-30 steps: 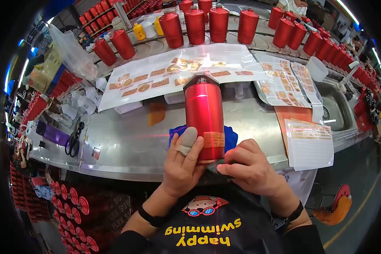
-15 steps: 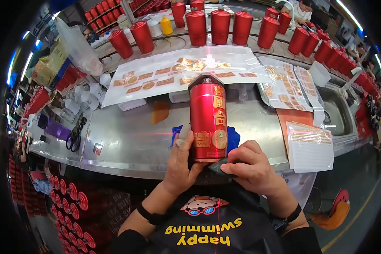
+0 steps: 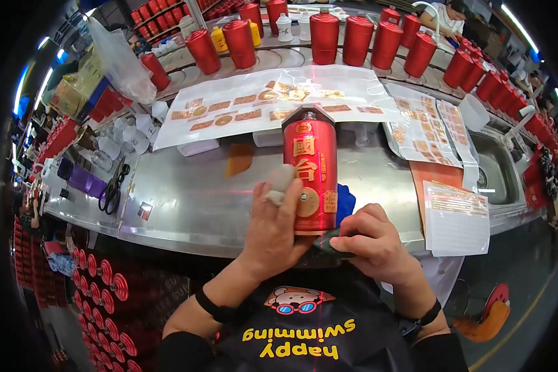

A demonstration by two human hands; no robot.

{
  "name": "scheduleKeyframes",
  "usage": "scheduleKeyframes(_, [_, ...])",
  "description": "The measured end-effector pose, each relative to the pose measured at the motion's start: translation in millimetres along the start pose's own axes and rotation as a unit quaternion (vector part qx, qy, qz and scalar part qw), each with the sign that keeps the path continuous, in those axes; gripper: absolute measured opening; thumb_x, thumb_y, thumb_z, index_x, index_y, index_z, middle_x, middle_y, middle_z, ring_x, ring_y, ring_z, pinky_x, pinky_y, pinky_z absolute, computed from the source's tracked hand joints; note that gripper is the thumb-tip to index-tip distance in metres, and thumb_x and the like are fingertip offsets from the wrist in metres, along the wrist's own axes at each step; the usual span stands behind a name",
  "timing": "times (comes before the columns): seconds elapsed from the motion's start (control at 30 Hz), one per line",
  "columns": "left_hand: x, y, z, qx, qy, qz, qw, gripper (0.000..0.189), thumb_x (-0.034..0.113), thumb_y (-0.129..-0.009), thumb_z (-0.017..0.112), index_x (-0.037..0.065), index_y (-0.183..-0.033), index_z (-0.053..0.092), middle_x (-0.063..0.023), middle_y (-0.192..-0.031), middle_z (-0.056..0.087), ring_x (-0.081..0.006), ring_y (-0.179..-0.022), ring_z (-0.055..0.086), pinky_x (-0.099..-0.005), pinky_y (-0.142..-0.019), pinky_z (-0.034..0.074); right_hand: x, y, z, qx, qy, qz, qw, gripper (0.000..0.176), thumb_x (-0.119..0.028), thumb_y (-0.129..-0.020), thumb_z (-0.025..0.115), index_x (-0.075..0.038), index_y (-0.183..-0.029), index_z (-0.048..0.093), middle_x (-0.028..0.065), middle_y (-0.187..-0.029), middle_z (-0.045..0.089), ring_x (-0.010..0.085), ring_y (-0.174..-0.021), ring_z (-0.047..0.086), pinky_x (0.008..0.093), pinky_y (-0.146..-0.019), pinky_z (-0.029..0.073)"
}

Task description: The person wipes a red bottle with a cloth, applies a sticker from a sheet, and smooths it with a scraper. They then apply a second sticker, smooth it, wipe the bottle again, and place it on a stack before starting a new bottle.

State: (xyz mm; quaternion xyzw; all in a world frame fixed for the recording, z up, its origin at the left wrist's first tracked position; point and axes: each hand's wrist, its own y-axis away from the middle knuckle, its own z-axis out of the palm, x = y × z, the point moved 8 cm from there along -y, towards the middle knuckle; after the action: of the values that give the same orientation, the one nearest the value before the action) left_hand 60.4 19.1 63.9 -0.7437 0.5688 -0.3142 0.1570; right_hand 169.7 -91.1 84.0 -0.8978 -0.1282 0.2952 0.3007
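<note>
A red bottle [image 3: 321,139] with gold lettering and a round gold emblem points neck-away from me over the near edge of the steel bench. My left hand [image 3: 263,226] is wrapped along its left side, with a pale cover [image 3: 281,178] on one finger. My right hand [image 3: 373,239] pinches a dark, flat, scraper-like piece [image 3: 328,243] right at the bottle's base. Behind the bottle's neck shows a dark angular rest [image 3: 328,116]. Beside the bottle's right side lies a blue cloth [image 3: 346,199].
White sheets of gold stickers [image 3: 180,133] spread across the steel bench [image 3: 186,192]. Red bottles [image 3: 323,40] stand on the conveyor [image 3: 279,61] behind. Scissors [image 3: 113,192] and a purple bottle [image 3: 84,180] lie left; a sink [image 3: 499,170] is right. A person [image 3: 446,18] sits far right.
The red bottle has turned about its length, bringing its large lettering and emblem leftward. My left fingers have shifted further over its side. Bottles on the conveyor have moved along.
</note>
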Motion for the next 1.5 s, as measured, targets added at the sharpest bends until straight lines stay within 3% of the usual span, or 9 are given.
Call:
scheduleKeyframes(0.13, [-9,6,14,-0.006,0.052,0.018,0.998,0.096,0.027,-0.077,0.082,0.0,-0.151,0.028,-0.0253,-0.135,0.047,-0.0474,-0.129,0.043,-0.0593,-0.113,0.026,4,5,-1,0.007,0.002,0.007,1.0,0.038,-0.001,-0.059,0.078,-0.012,-0.095,0.07,0.0028,-0.092,0.061,0.0241,-0.083,0.055,0.0363,-0.075,0.043])
scheduleKeyframes(0.23, [-34,26,25,-0.037,0.296,-0.143,0.944,0.097,0.027,-0.076,0.082,-0.002,-0.151,0.027,-0.0258,-0.136,0.046,-0.0476,-0.128,0.043,-0.0589,-0.113,0.026,3,6,0,0.006,-0.01,0.018,1.0,0.036,-0.002,-0.06,0.076,-0.012,-0.094,0.069,0.0023,-0.094,0.061,0.0228,-0.085,0.056,0.0362,-0.077,0.042])
scheduleKeyframes(0.43, [-4,2,11,-0.038,0.037,0.0,0.999,0.093,0.03,-0.082,0.078,-0.004,-0.151,0.025,-0.031,-0.148,0.038,-0.0483,-0.137,0.038,-0.0547,-0.117,0.023,4,4,0,0.0,-0.012,0.011,1.0,0.035,-0.002,-0.061,0.077,-0.012,-0.094,0.069,0.0024,-0.094,0.061,0.023,-0.086,0.056,0.0361,-0.078,0.042])
scheduleKeyframes(0.6, [-9,5,12,0.005,0.039,0.011,0.999,0.1,0.039,-0.077,0.08,-0.006,-0.15,0.027,-0.0278,-0.14,0.045,-0.0452,-0.129,0.046,-0.059,-0.114,0.025,12,7,-3,-0.054,0.011,0.047,0.997,0.032,-0.004,-0.068,0.077,-0.01,-0.098,0.068,0.0051,-0.093,0.063,0.0249,-0.085,0.059,0.0363,-0.075,0.045])
scheduleKeyframes(0.7, [-9,4,10,0.011,0.053,-0.01,0.998,0.1,0.04,-0.077,0.08,-0.006,-0.149,0.029,-0.0287,-0.14,0.045,-0.0449,-0.129,0.046,-0.0591,-0.114,0.025,26,-11,-7,-0.007,-0.14,0.194,0.971,0.023,-0.007,-0.079,0.074,-0.006,-0.1,0.065,0.0099,-0.087,0.063,0.029,-0.077,0.061,0.0374,-0.069,0.048])
scheduleKeyframes(0.8, [-10,5,11,0.008,0.043,-0.01,0.999,0.1,0.042,-0.077,0.08,-0.007,-0.149,0.03,-0.0289,-0.14,0.045,-0.0446,-0.129,0.046,-0.0591,-0.114,0.025,42,-40,1,0.042,-0.125,0.216,0.967,0.017,-0.012,-0.087,0.07,-0.003,-0.099,0.063,0.014,-0.08,0.062,0.0331,-0.07,0.061,0.0391,-0.063,0.049])
scheduleKeyframes(1.1, [-11,7,15,0.014,0.066,-0.003,0.998,0.1,0.039,-0.078,0.081,-0.007,-0.149,0.029,-0.0295,-0.139,0.046,-0.0452,-0.127,0.047,-0.0591,-0.114,0.026,74,-8,-6,0.212,-0.19,0.343,0.895,0.022,-0.016,-0.091,0.069,0.001,-0.102,0.061,0.0091,-0.081,0.068,0.011,-0.07,0.061,0.029,-0.063,0.05])
scheduleKeyframes(1.23, [-14,9,16,0.002,0.094,-0.014,0.996,0.1,0.032,-0.079,0.082,-0.008,-0.15,0.024,-0.035,-0.151,0.032,-0.0483,-0.139,0.036,-0.0493,-0.116,0.029,72,-15,12,0.19,-0.153,0.311,0.919,0.023,-0.021,-0.095,0.066,0.0,-0.102,0.06,0.0086,-0.077,0.065,0.012,-0.068,0.06,0.0289,-0.061,0.049])
scheduleKeyframes(1.5, [-20,14,22,-0.007,0.118,-0.028,0.993,0.098,0.036,-0.08,0.08,-0.01,-0.149,0.026,-0.035,-0.144,0.039,-0.0521,-0.129,0.045,-0.0497,-0.107,0.04,97,20,26,0.234,-0.217,0.356,0.878,0.025,-0.024,-0.097,0.066,-0.001,-0.104,0.059,0.0034,-0.081,0.062,0.0077,-0.072,0.056,0.0247,-0.064,0.047])
